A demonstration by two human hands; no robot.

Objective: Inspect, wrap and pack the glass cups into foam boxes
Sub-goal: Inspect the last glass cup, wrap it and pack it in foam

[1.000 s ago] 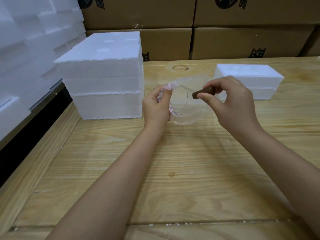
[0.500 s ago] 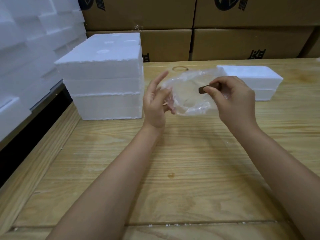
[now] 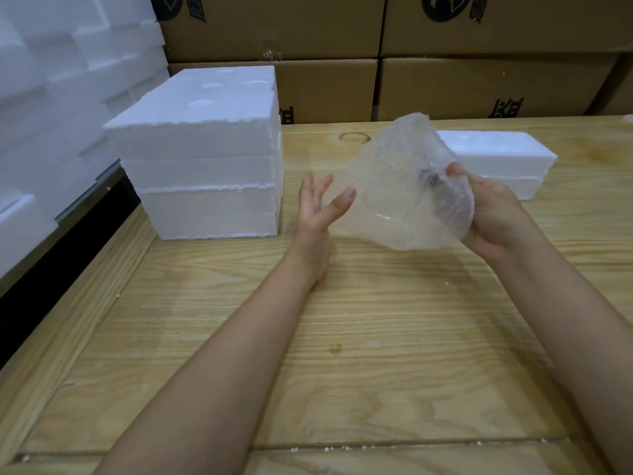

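1 glass cup (image 3: pixel 394 214), swathed in bubble wrap (image 3: pixel 400 159), is held in the air just right of the foam stack (image 3: pixel 205 173).
Right hand (image 3: pixel 493 214) clasps the bundle on the side away from the stack, fingers and thumb curled round it, with the cup's dark handle (image 3: pixel 430 178) showing through. Left hand (image 3: pixel 317 207), between stack and bundle, holds nothing: fingers straight, thumb tip touching the wrap. 1 foam box (image 3: pixel 496 159) lies further right.

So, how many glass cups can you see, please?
1: the glass cup, inside bubble wrap, held by the right hand above the table. More may be hidden in the foam boxes.
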